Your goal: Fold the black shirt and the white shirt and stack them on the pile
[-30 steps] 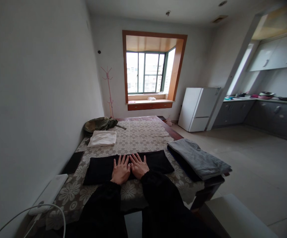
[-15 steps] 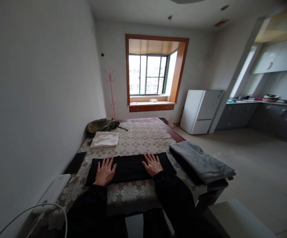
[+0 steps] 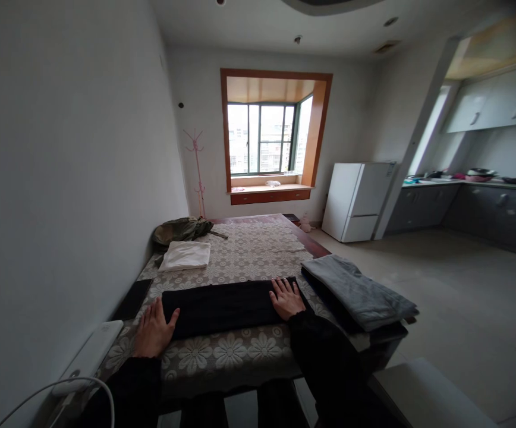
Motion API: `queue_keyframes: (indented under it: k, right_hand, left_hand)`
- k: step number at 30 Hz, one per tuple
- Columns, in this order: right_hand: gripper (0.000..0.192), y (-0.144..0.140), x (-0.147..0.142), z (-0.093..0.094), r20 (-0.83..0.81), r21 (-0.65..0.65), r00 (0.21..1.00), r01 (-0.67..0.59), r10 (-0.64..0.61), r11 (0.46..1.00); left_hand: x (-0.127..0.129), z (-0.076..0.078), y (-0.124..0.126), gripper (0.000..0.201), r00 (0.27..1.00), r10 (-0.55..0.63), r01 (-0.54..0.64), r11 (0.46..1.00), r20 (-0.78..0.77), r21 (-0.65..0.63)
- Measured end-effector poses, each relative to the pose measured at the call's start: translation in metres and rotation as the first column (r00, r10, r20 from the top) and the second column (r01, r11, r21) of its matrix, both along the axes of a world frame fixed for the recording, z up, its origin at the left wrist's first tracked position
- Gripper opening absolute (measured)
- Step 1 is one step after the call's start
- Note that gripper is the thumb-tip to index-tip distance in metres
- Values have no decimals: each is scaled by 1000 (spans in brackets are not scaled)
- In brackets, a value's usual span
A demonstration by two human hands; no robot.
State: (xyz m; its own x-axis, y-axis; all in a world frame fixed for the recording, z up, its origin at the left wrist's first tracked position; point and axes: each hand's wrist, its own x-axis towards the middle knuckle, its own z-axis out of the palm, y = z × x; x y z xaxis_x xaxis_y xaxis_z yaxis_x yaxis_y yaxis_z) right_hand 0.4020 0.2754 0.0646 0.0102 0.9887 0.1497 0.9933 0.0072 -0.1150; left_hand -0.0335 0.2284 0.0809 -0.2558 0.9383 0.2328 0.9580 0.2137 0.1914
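Observation:
A folded black garment (image 3: 225, 306) lies as a long flat strip across the near part of the table; its exact kind I cannot tell. My left hand (image 3: 154, 330) rests at the strip's left end, fingers stretched out and thumb apart along the edge. Flat on the right part of the cloth lies my right hand (image 3: 287, 298), its fingers spread. To the right sits a folded grey garment (image 3: 358, 291) on top of a darker one, partly over the table's edge.
A flower-patterned tablecloth (image 3: 249, 249) covers the table. Toward the back left are a folded white cloth (image 3: 185, 255) and an olive bag (image 3: 180, 230). Along the left wall lie a dark flat object (image 3: 133, 299) and a white power strip (image 3: 91, 356) with a cable.
My left hand has moved left, from on top of the black garment to its left end. My right hand has slid a little right along it. The view has shifted slightly.

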Motion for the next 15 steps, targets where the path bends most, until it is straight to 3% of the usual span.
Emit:
queue_keyframes:
  k: [4, 9, 15]
  right_hand:
    - [63, 0, 1, 0, -22, -1, 1000, 0, 0, 1000]
    - [63, -1, 1, 1, -47, 3, 999, -5, 5, 1000]
    - [63, -2, 1, 2, -80, 26, 997, -16, 18, 1000]
  left_hand:
    - [-10, -4, -5, 87, 999, -31, 32, 999, 43, -32]
    - [-18, -5, -14, 71, 989, -69, 62, 996, 127, 63]
    - [-17, 7, -10, 62, 914, -43, 19, 998, 403, 63]
